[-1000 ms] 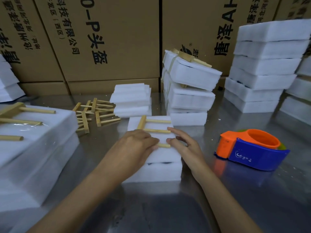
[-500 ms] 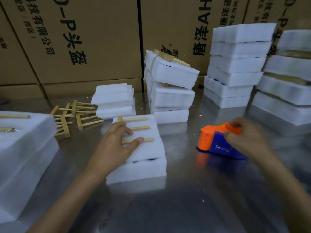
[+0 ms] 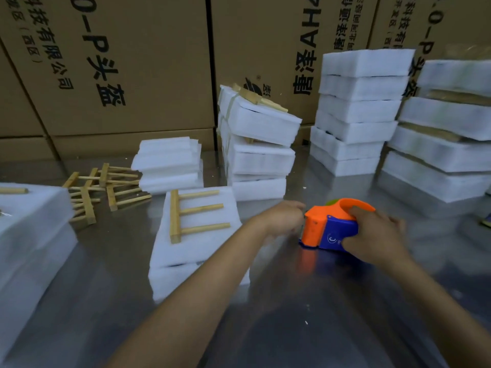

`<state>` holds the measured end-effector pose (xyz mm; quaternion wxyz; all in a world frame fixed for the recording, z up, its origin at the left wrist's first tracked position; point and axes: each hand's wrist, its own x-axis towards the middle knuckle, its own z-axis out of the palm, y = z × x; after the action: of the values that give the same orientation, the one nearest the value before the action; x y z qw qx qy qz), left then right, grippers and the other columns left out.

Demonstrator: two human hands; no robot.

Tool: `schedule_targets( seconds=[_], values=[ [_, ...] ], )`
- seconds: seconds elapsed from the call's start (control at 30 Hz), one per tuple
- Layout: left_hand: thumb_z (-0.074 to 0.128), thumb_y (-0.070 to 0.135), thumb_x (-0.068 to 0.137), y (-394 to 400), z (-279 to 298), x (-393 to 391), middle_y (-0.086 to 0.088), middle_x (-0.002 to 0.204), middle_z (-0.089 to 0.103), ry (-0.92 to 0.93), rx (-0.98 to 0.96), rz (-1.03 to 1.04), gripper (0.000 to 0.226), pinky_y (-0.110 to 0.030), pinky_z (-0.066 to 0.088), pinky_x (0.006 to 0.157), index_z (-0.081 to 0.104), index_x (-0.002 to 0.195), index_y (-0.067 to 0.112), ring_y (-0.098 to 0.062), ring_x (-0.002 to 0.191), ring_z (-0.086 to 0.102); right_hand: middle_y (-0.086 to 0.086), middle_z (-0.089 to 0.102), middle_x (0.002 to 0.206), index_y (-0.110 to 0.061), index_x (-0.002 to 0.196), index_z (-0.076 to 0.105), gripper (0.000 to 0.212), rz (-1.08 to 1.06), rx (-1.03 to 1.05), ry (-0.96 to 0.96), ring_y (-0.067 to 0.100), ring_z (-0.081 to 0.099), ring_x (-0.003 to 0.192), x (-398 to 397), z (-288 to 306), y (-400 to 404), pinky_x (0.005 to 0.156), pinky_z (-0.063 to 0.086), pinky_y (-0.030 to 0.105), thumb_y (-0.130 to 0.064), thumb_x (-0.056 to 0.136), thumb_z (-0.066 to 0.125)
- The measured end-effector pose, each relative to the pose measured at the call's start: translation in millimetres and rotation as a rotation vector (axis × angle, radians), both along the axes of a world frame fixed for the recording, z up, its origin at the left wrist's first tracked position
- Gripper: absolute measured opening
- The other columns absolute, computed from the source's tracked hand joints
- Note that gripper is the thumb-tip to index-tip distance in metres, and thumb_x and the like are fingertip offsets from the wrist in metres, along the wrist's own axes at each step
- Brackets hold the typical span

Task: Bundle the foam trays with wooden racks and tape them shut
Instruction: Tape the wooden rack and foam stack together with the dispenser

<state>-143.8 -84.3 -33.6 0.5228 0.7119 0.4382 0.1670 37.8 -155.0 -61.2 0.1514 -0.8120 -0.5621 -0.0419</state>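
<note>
Head view, looking down on a steel table (image 3: 292,328): two foam trays (image 3: 196,251) lie stacked near the middle of the table, the upper one sitting slightly askew on the lower. A wooden rack (image 3: 191,213) rests flat on the top tray, its crossbar to the left and three pegs pointing right. No tape is visible around this stack.

Just right of the stack stands an orange and blue tape dispenser (image 3: 332,229) on the table. The right hand (image 3: 377,235) grips it from the right side, fingers curled over the orange top and thumb against the blue body. The left hand (image 3: 281,219) is at the dispenser's orange front end, fingers curled together; it appears to pinch something there, but motion blur prevents confirming what, if anything, is held. The left forearm crosses in front of the stack's lower right corner.

Further left, loose wooden racks (image 3: 106,189) lie in a heap on the table, beside a low pile of foam sheets (image 3: 170,163). Behind the stack sits a leaning column of taped bundles (image 3: 260,144), one with a rack on top. Tall foam stacks (image 3: 361,110) stand at the right. Printed cardboard cartons (image 3: 132,62) form the back wall.
</note>
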Motion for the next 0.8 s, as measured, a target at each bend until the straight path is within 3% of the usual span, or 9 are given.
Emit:
schedule_targets(
  seconds=[0.07, 0.1, 0.2, 0.33, 0.37, 0.43, 0.5, 0.6, 0.8],
  values=[
    [0.047, -0.004, 0.076, -2.2, -8.6, 5.2, -0.008, 0.097, 0.062, -0.028, 0.015, -0.002, 0.044, -0.032, 0.048, 0.082, 0.065, 0.116, -0.003, -0.018, 0.088, 0.055, -0.001, 0.065, 0.113, -0.035, 0.133, 0.051, 0.067, -0.001, 0.023, -0.021, 0.024, 0.052, 0.118, 0.4, -2.0, 0.3, 0.107, 0.027, 0.04, -0.026, 0.068, 0.067],
    [0.046, -0.005, 0.079, -2.6, -12.7, 4.5, -0.007, 0.091, 0.061, -0.049, 0.031, 0.015, 0.038, -0.028, 0.049, 0.078, 0.067, 0.111, -0.002, -0.015, 0.081, 0.054, -0.002, 0.064, 0.114, -0.035, 0.133, 0.051, 0.067, -0.002, 0.031, -0.031, 0.023, 0.052, 0.119, 0.2, -3.2, 0.0, 0.107, 0.026, 0.04, -0.026, 0.068, 0.067],
    [0.045, -0.01, 0.085, -12.1, -17.7, -1.7, -0.003, 0.091, 0.065, -0.154, 0.002, 0.031, 0.04, -0.011, 0.047, 0.062, 0.07, 0.11, 0.008, -0.006, 0.073, 0.057, -0.002, 0.065, 0.108, -0.034, 0.131, 0.054, 0.067, 0.006, 0.072, -0.033, 0.023, 0.053, 0.116, 0.0, -5.7, -1.2, 0.109, 0.023, 0.041, -0.026, 0.067, 0.068],
    [0.047, -0.016, 0.087, -26.8, -6.6, -4.3, -0.005, 0.092, 0.066, -0.246, 0.045, 0.027, 0.042, -0.006, 0.043, 0.053, 0.064, 0.122, -0.001, 0.008, 0.057, 0.058, 0.001, 0.068, 0.095, -0.035, 0.12, 0.063, 0.059, 0.036, 0.1, 0.034, 0.025, 0.058, 0.106, 2.2, 1.4, -4.2, 0.112, 0.022, 0.041, -0.027, 0.061, 0.07],
    [0.048, -0.017, 0.087, -27.6, -0.8, -5.5, -0.006, 0.099, 0.067, -0.257, 0.066, 0.024, 0.043, -0.004, 0.042, 0.052, 0.063, 0.124, 0.0, 0.011, 0.055, 0.058, 0.001, 0.068, 0.086, -0.034, 0.106, 0.066, 0.05, 0.055, 0.126, 0.103, 0.026, 0.06, 0.098, 2.9, 5.7, -7.2, 0.107, 0.027, 0.04, -0.029, 0.056, 0.067],
    [0.05, -0.014, 0.089, -26.8, 12.5, -12.3, -0.01, 0.112, 0.069, -0.253, 0.112, 0.019, 0.041, -0.003, 0.043, 0.054, 0.063, 0.125, 0.002, 0.012, 0.062, 0.061, 0.001, 0.064, 0.065, -0.023, 0.072, 0.063, 0.033, 0.1, 0.203, 0.309, 0.027, 0.06, 0.076, 5.4, 17.0, -14.3, 0.081, 0.041, 0.034, -0.029, 0.04, 0.058],
    [0.056, -0.007, 0.089, -26.2, 25.3, -23.7, -0.008, 0.115, 0.071, -0.234, 0.148, 0.003, 0.037, -0.006, 0.047, 0.06, 0.066, 0.122, 0.007, 0.005, 0.075, 0.063, 0.001, 0.061, 0.054, -0.019, 0.062, 0.062, 0.027, 0.172, 0.213, 0.497, 0.024, 0.058, 0.062, 6.5, 28.4, -21.6, 0.06, 0.041, 0.029, -0.024, 0.036, 0.056],
    [0.06, 0.002, 0.091, -25.0, 37.0, -44.2, -0.004, 0.105, 0.075, -0.235, 0.154, 0.005, 0.027, -0.016, 0.053, 0.067, 0.071, 0.112, 0.012, -0.006, 0.083, 0.068, 0.003, 0.06, 0.052, -0.016, 0.06, 0.062, 0.019, 0.319, 0.131, 0.709, 0.018, 0.057, 0.055, -0.6, 40.2, -30.1, 0.06, 0.043, 0.034, -0.015, 0.042, 0.057],
    [0.069, 0.017, 0.09, -34.3, 36.5, -73.1, -0.008, 0.097, 0.076, -0.326, -0.055, 0.076, 0.009, -0.021, 0.05, 0.063, 0.077, 0.093, 0.014, -0.011, 0.075, 0.066, 0.007, 0.058, 0.056, -0.008, 0.064, 0.06, 0.014, 0.477, 0.064, 0.816, 0.015, 0.054, 0.053, -22.6, 46.2, -36.1, 0.061, 0.04, 0.033, -0.012, 0.051, 0.058]
  ],
)
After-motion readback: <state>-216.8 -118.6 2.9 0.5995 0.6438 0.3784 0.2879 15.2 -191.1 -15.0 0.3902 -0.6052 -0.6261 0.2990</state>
